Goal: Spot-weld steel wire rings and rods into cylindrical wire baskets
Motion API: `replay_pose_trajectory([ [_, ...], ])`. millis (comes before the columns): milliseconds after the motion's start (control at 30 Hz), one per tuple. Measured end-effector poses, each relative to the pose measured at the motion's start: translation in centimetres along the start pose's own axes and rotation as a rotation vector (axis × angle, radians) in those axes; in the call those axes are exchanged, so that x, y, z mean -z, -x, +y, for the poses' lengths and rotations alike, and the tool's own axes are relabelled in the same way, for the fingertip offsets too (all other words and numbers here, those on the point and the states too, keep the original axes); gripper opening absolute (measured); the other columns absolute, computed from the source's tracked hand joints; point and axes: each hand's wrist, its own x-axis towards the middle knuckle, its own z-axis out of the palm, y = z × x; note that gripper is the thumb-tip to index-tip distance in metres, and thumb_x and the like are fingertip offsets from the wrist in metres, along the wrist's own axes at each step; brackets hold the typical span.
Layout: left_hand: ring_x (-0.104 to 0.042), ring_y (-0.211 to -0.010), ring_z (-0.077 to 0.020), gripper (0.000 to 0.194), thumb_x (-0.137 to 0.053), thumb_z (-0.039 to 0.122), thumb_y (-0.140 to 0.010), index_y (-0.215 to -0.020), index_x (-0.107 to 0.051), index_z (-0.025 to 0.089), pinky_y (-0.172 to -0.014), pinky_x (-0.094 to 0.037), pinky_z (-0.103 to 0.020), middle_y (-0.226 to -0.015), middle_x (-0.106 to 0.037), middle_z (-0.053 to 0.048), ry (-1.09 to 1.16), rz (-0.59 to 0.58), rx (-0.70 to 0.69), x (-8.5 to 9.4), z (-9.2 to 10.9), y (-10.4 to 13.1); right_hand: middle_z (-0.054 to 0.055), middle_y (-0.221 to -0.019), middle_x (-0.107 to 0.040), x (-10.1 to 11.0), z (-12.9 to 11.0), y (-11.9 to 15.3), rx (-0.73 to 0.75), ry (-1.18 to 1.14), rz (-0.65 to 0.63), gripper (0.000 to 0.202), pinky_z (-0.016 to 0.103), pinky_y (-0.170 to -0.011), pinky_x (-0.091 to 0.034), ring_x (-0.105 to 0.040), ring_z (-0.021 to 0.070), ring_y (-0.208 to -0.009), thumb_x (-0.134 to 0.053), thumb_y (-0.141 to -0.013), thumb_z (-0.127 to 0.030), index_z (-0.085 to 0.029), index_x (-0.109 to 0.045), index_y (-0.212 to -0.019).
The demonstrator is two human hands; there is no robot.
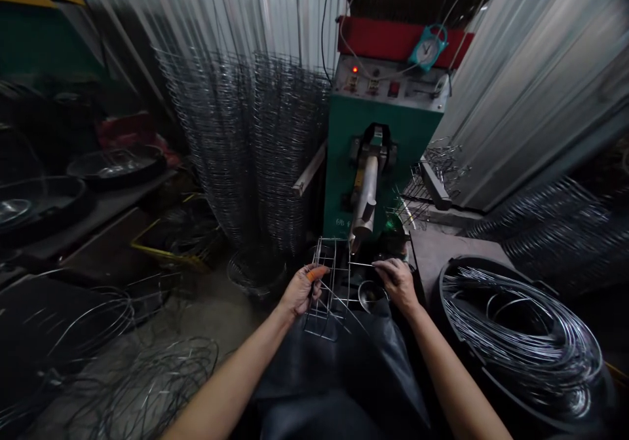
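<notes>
My left hand (301,291), with an orange cover on one finger, is closed around a wire rack (322,322) made of thin metal rods. A loose thin rod slants out from near its fingers. My right hand (397,281) pinches the right end of a short straight wire (362,264), whose other end meets or passes by the rack's right side. Just above both hands is the tip of the metal electrode arm (364,211), which sticks out from a green spot welder (339,165). A small round metal cup (371,294) lies below my right hand.
Tall stacks of wire baskets (289,139) stand left of the machine. At right, a black tub (484,361) holds many curved wires. Tangled wire (157,374) covers the floor at lower left. A teal clock (426,50) hangs on the machine's top.
</notes>
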Motion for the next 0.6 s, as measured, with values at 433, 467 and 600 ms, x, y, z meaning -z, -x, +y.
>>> replay_pose_trajectory([
  [433,-0.032,-0.033,-0.0001,0.036,-0.076,0.026,-0.046,-0.072,-0.053,0.014,-0.031,-0.018,-0.016,-0.055,-0.05,0.008,0.023,0.035,-0.006,-0.8,0.2,-0.8,0.004,-0.081,-0.062,0.1,1.7,-0.9,0.018,0.057,0.059,0.023,0.033,-0.07,-0.037,-0.054,0.0187,-0.078,-0.044,-0.09,-0.033,-0.023,-0.064,-0.092],
  [467,-0.032,-0.033,-0.0001,0.037,-0.076,0.026,-0.046,-0.072,-0.053,0.014,-0.031,-0.018,-0.016,-0.056,-0.051,0.007,0.023,0.046,-0.006,-0.8,0.2,-0.9,0.004,-0.081,-0.062,0.0,1.7,-0.9,0.018,0.052,0.061,0.023,0.033,-0.07,-0.037,-0.054,0.0187,-0.078,-0.044,-0.09,-0.033,-0.023,-0.064,-0.092],
  [600,-0.032,-0.032,0.0003,0.038,-0.076,0.026,-0.046,-0.073,-0.051,0.015,-0.031,-0.018,-0.016,-0.057,-0.053,0.007,0.022,0.066,0.006,-0.8,0.0,-1.1,0.003,-0.081,-0.062,-0.4,1.6,-0.9,0.042,0.06,0.031,0.022,0.033,-0.07,-0.036,-0.053,0.0182,-0.077,-0.044,-0.09,-0.032,-0.023,-0.064,-0.092],
])
